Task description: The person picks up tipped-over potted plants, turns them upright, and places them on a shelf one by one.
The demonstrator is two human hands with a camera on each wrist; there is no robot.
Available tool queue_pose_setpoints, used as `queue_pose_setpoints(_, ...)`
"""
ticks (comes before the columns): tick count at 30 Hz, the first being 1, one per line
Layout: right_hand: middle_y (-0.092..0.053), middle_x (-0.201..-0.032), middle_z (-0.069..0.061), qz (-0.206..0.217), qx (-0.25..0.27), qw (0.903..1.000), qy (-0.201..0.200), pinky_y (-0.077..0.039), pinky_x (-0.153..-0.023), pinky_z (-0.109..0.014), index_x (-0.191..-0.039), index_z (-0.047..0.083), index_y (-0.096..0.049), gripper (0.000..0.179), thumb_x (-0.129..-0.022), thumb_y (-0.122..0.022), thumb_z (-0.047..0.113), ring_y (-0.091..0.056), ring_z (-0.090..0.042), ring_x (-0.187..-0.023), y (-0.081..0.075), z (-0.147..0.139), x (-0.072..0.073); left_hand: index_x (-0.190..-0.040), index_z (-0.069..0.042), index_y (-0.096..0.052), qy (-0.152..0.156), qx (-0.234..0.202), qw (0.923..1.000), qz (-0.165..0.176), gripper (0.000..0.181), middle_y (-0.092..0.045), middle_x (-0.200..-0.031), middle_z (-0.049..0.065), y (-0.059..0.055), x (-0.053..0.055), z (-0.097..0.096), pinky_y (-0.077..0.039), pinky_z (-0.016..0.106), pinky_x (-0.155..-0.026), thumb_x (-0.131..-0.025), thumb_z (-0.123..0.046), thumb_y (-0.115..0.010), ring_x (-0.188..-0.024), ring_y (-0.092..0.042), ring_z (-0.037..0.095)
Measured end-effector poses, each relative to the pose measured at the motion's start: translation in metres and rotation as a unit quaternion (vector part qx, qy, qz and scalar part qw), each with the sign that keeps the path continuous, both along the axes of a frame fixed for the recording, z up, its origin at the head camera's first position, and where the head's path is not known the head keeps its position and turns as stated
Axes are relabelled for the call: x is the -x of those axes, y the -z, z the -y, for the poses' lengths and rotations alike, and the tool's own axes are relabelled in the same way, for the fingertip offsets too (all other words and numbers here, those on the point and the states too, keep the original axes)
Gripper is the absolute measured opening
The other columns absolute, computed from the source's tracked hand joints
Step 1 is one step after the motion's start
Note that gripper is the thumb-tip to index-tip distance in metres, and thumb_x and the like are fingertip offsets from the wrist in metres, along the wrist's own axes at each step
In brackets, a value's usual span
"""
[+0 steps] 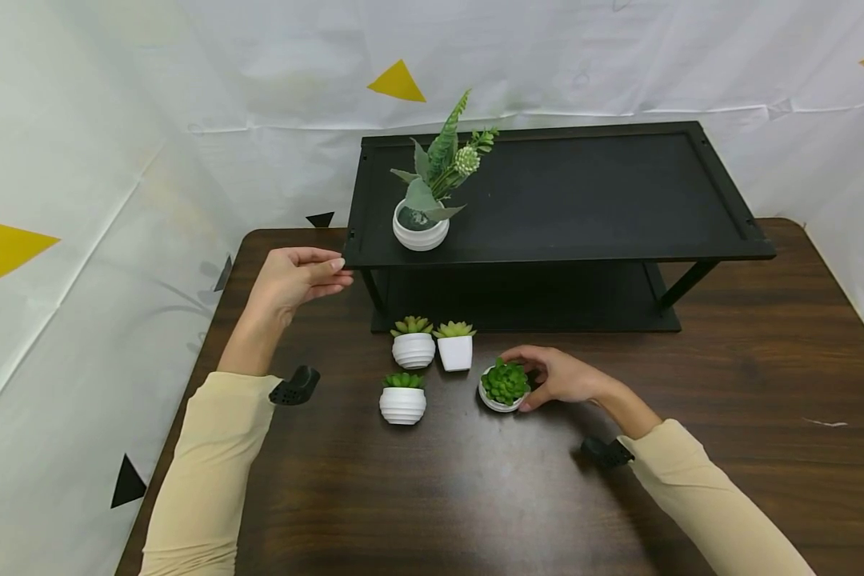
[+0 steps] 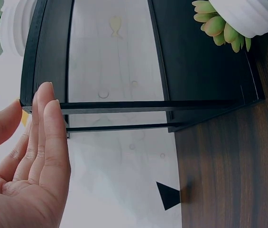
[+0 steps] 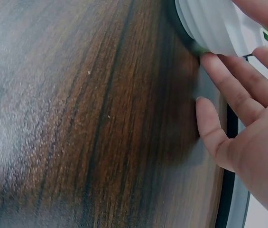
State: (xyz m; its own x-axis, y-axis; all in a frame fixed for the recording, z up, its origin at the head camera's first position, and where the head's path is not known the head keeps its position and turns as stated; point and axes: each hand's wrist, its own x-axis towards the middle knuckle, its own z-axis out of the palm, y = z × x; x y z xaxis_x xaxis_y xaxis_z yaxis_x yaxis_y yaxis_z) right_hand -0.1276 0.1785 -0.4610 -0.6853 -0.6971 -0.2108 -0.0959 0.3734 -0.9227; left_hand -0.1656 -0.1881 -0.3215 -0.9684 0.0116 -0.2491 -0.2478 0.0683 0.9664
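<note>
Right hand (image 1: 556, 376), just right of centre in the lower half of the head view, grips a round white ribbed pot with a bright green rosette succulent (image 1: 505, 384), thumb on the near side and fingers on the far side; whether its base touches the dark brown wood-grain table (image 1: 439, 504) cannot be told. Left hand (image 1: 295, 278), left of centre, pinches the near left corner of a black two-tier rectangular shelf (image 1: 605, 196), thumb above and fingers extended below. Left of the gripped pot sit three more: a round white ribbed pot with a yellow-green succulent (image 1: 414, 347), a square tapered white pot with a pale green succulent (image 1: 455, 350) just beside it, and, lower in the frame, a round white ribbed pot with a mid-green succulent (image 1: 402, 402). On the shelf's upper tier, at upper centre, stands a white-potted leafy green plant with a pale flower head (image 1: 421, 197).
</note>
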Motion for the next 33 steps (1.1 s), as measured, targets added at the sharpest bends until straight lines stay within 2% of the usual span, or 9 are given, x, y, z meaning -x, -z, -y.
queue_pose_setpoints(7,-0.048,-0.121,-0.020,-0.012,-0.010,0.9998,0.011,-0.049,-0.078,-0.040,-0.128,-0.004,-0.044,0.069,-0.071,-0.079,0.009,-0.052,-0.029,-0.100,0.0019,0.0037,-0.0015,-0.107,0.011,-0.058,-0.007,0.010,0.9999,0.002,0.024,-0.067,-0.077,0.007,0.0003,0.0003,-0.0011,-0.055,0.032,-0.073,-0.085,0.000,-0.062,-0.071,-0.067,0.017)
queue_pose_setpoints(19,-0.051,-0.119,-0.018,-0.030,-0.013,0.9987,0.040,-0.048,-0.080,-0.042,-0.126,-0.003,-0.047,0.067,-0.070,-0.080,0.013,-0.053,-0.028,-0.100,0.0058,0.0054,-0.0064,-0.108,0.011,-0.058,-0.015,0.017,0.9997,0.006,0.025,-0.068,-0.077,0.007,0.0022,0.0015,-0.0015,-0.054,0.034,-0.075,-0.086,0.000,-0.062,-0.071,-0.067,0.017)
queue_pose_setpoints(26,-0.052,-0.116,-0.018,-0.022,-0.007,0.9987,0.046,-0.050,-0.075,-0.035,-0.126,-0.004,-0.046,0.067,-0.070,-0.079,0.012,-0.054,-0.027,-0.097,0.0063,0.0055,-0.0081,-0.108,0.011,-0.058,-0.014,0.017,0.9997,0.006,0.025,-0.068,-0.078,0.007,0.0023,0.0011,-0.0012,-0.054,0.035,-0.076,-0.086,-0.001,-0.062,-0.072,-0.067,0.017)
queue_pose_setpoints(33,-0.053,-0.113,-0.016,0.006,-0.004,0.9976,0.069,-0.052,-0.069,-0.033,-0.126,-0.002,-0.048,0.067,-0.068,-0.080,0.009,-0.053,-0.027,-0.096,0.0030,0.0071,-0.0100,-0.107,0.011,-0.058,-0.014,0.012,0.9998,0.004,0.024,-0.067,-0.077,0.008,0.0021,0.0015,-0.0010,-0.055,0.032,-0.072,-0.086,0.000,-0.062,-0.071,-0.067,0.018)
